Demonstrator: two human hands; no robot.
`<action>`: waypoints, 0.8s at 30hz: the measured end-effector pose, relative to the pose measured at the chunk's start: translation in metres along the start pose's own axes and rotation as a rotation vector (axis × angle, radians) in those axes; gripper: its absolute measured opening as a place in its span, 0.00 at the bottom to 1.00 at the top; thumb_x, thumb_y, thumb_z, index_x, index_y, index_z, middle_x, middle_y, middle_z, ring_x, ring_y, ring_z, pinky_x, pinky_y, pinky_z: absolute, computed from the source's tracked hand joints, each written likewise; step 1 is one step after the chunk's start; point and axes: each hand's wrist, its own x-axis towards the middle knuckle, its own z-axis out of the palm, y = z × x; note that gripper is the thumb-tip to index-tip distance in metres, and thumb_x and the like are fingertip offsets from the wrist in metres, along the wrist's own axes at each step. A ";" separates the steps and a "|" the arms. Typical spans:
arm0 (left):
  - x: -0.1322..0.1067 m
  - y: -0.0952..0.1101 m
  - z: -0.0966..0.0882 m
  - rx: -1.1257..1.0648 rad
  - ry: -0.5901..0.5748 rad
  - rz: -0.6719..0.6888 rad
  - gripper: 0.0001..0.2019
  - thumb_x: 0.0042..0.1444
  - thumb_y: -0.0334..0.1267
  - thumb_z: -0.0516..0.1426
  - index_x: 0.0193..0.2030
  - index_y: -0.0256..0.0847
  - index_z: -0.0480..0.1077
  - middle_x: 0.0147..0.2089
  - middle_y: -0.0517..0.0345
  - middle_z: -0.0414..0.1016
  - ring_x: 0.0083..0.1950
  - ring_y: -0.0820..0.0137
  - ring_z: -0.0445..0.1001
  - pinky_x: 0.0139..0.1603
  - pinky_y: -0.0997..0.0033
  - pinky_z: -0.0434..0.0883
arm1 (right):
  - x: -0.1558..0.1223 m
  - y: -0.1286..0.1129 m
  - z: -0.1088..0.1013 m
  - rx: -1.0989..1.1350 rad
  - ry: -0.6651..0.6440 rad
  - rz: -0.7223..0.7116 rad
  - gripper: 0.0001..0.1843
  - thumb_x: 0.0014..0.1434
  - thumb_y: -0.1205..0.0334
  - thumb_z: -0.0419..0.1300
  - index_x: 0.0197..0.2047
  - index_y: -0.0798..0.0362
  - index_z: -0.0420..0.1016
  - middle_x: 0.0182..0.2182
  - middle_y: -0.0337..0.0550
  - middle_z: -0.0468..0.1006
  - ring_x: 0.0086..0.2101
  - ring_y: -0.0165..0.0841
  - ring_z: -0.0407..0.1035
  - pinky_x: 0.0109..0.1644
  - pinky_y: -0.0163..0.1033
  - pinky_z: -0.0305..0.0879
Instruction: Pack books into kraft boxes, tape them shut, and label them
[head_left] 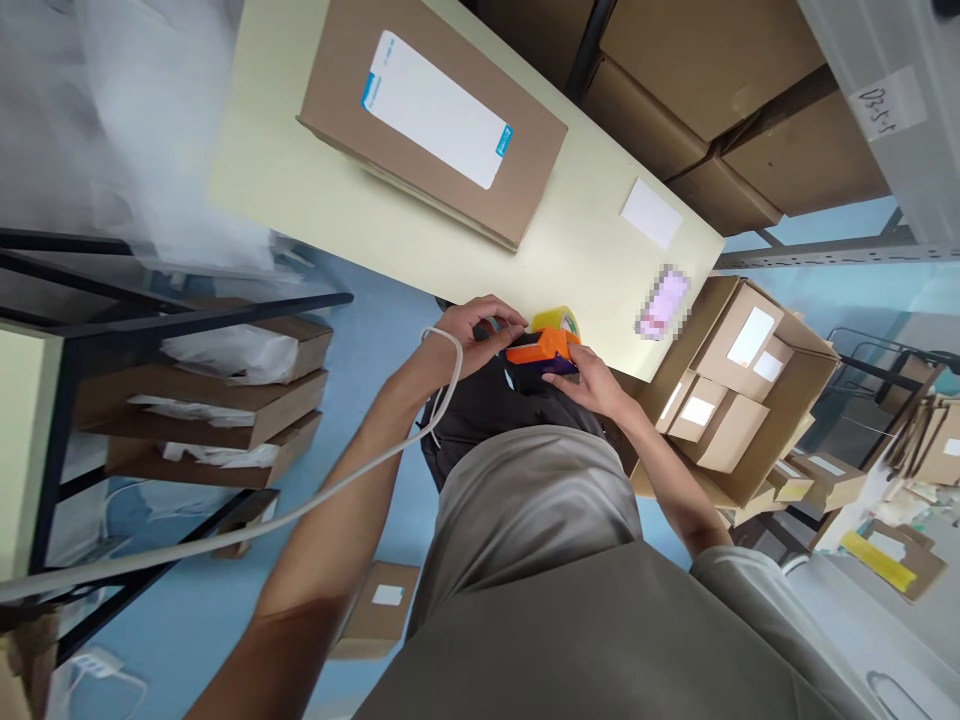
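Both my hands meet at an orange tape dispenser (541, 348) with a yellow tape roll (559, 321), held in front of my waist at the near edge of the pale table (285, 180). My left hand (480, 330) has its fingers curled round the dispenser's left end. My right hand (589, 378) grips its dark handle from the right. A white cable (300, 510) hangs over my left wrist. A closed cardboard box (435, 115) with a large white label lies farther back on the table, away from both hands.
A small white label (651, 212) and a pink item (664, 303) lie on the table's right part. An open carton (742, 400) of small boxes stands on the floor at right. Flat boxes fill a black rack (225, 400) at left. Large cartons (712, 90) are stacked behind the table.
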 end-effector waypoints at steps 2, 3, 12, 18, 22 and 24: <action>-0.001 -0.002 0.002 -0.001 0.010 -0.027 0.20 0.61 0.61 0.72 0.40 0.46 0.84 0.41 0.50 0.85 0.38 0.64 0.80 0.42 0.64 0.81 | 0.000 -0.001 0.000 -0.035 -0.004 -0.003 0.20 0.73 0.37 0.68 0.47 0.46 0.78 0.40 0.48 0.81 0.45 0.49 0.75 0.60 0.57 0.76; -0.001 -0.002 0.002 0.002 0.018 -0.042 0.20 0.61 0.61 0.72 0.40 0.46 0.84 0.40 0.50 0.85 0.37 0.65 0.78 0.40 0.64 0.80 | 0.000 -0.002 0.000 -0.055 -0.003 0.002 0.20 0.72 0.37 0.69 0.46 0.46 0.78 0.40 0.47 0.81 0.44 0.49 0.75 0.58 0.56 0.76; 0.002 -0.023 0.008 -0.034 0.078 -0.135 0.21 0.57 0.62 0.72 0.36 0.45 0.84 0.34 0.52 0.86 0.31 0.65 0.76 0.31 0.66 0.75 | 0.009 -0.005 0.001 -0.075 -0.028 0.147 0.29 0.65 0.27 0.72 0.39 0.46 0.77 0.29 0.37 0.79 0.31 0.39 0.72 0.42 0.43 0.70; -0.012 -0.022 0.017 0.035 0.206 -0.046 0.13 0.62 0.53 0.69 0.37 0.46 0.85 0.33 0.55 0.83 0.32 0.66 0.74 0.34 0.66 0.74 | 0.009 0.000 -0.007 -0.137 -0.085 0.137 0.31 0.67 0.24 0.69 0.41 0.45 0.79 0.26 0.36 0.78 0.29 0.38 0.72 0.39 0.42 0.67; -0.016 -0.025 0.001 0.053 0.343 -0.025 0.10 0.62 0.50 0.69 0.38 0.47 0.84 0.36 0.56 0.84 0.35 0.66 0.75 0.38 0.65 0.76 | -0.002 0.008 -0.026 -0.285 -0.163 0.143 0.32 0.69 0.22 0.65 0.42 0.44 0.80 0.24 0.37 0.75 0.26 0.40 0.72 0.38 0.43 0.66; -0.012 -0.031 -0.012 0.038 0.459 -0.009 0.11 0.63 0.51 0.70 0.38 0.46 0.83 0.37 0.56 0.84 0.36 0.67 0.75 0.41 0.65 0.77 | -0.005 0.016 -0.036 -0.379 -0.143 0.156 0.32 0.71 0.22 0.63 0.44 0.45 0.80 0.25 0.40 0.78 0.28 0.43 0.75 0.39 0.45 0.68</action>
